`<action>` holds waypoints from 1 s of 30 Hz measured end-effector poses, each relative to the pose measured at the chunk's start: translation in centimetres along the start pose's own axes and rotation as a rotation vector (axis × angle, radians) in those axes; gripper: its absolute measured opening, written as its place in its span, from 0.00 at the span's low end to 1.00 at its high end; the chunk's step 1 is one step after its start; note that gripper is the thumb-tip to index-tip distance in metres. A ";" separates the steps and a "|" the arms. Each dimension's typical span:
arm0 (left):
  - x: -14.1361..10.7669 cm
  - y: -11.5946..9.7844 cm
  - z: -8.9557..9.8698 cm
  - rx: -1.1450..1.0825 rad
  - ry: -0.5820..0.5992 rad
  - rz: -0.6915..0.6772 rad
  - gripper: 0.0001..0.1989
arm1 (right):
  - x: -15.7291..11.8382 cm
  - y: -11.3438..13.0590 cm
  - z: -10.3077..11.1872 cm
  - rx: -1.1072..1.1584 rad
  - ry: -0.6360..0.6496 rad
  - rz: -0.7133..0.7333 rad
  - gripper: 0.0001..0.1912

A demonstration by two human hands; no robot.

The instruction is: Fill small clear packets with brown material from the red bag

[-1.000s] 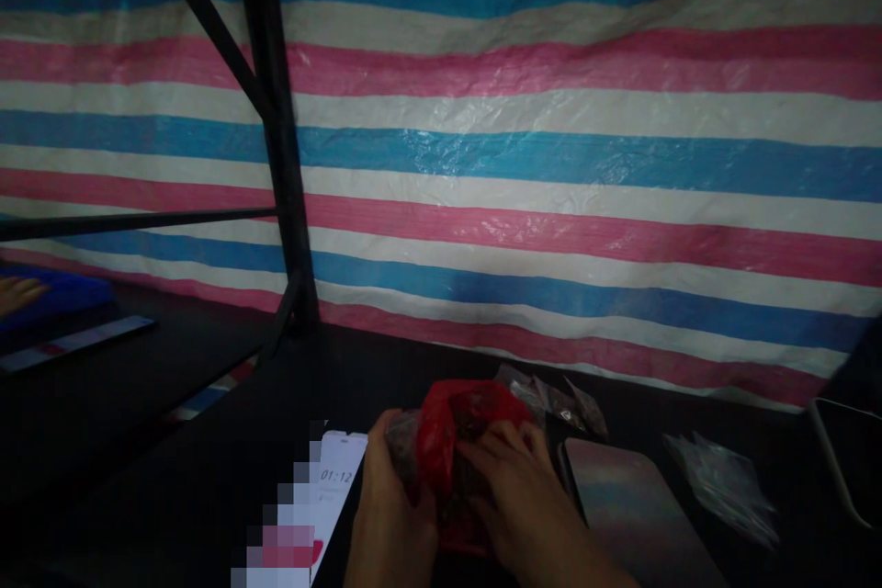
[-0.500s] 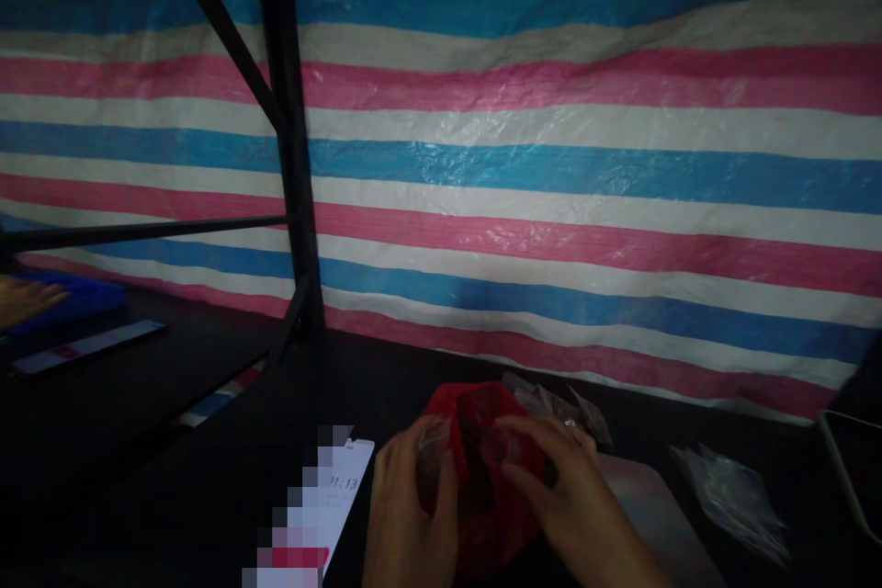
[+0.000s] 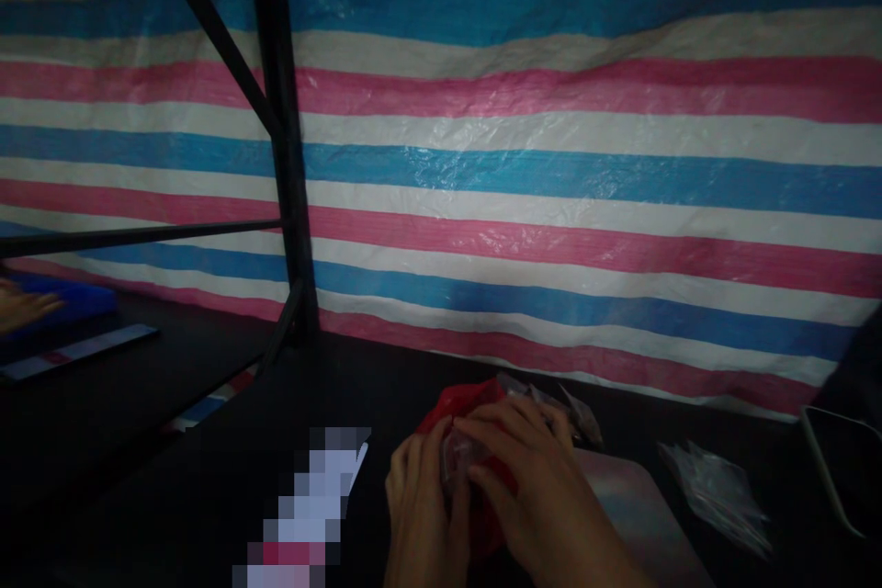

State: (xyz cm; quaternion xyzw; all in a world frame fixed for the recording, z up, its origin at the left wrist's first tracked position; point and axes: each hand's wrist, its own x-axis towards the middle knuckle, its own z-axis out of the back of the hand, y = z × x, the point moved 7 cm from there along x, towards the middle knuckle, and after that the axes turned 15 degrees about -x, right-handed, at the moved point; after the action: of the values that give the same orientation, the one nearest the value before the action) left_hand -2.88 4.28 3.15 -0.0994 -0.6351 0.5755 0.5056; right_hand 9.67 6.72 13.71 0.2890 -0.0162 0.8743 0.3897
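Note:
Low in the head view, both of my hands close around a red plastic bag (image 3: pixel 460 404) on a dark table. My left hand (image 3: pixel 422 514) grips its left side. My right hand (image 3: pixel 541 487) lies over the top and right side, fingers pinching a small clear packet (image 3: pixel 460 455) at the bag's mouth. The bag's contents look dark and are mostly hidden by my hands.
A phone (image 3: pixel 307 514) with a lit screen lies left of my hands. A grey flat plate (image 3: pixel 638 514) sits to the right, small clear packets (image 3: pixel 717 496) beyond it and more (image 3: pixel 575 413) behind the bag. A black frame post (image 3: pixel 286 156) stands before a striped tarp (image 3: pixel 551 156). Another person's hand (image 3: pixel 20 305) rests at far left.
My right hand has slid left over the bag's top, covering more of it. My hands have closed together on a small clear packet. The view shifted slightly.

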 end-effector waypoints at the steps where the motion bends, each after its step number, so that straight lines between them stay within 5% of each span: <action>1: 0.0 0.0 0.0 0.008 -0.001 -0.005 0.20 | 0.0 0.0 -0.1 -0.016 0.000 0.011 0.26; 9: 0.2 0.6 -0.1 0.018 0.076 0.014 0.20 | -0.1 0.4 0.0 -0.095 -0.017 0.129 0.28; 13: 0.0 0.1 0.1 0.014 -0.024 -0.004 0.19 | -0.2 0.2 -0.2 -0.051 -0.019 0.114 0.26; 23: 1.2 2.7 1.7 -0.059 -0.029 0.069 0.22 | -1.3 -3.1 -3.1 0.069 0.036 -0.308 0.23; 26: 1.4 2.1 2.9 -0.104 -0.139 0.059 0.25 | -1.8 -2.9 -4.3 0.033 0.110 -0.303 0.29; 30: 0.4 0.3 1.9 -0.315 -0.138 0.138 0.26 | -3.1 -2.8 -3.6 0.115 0.016 -0.233 0.26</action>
State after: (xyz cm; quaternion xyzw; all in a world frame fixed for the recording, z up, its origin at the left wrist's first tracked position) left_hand -4.62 3.50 3.39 -0.1810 -0.7423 0.5076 0.3984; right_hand 11.50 7.53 8.60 0.3039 0.0709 0.8248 0.4715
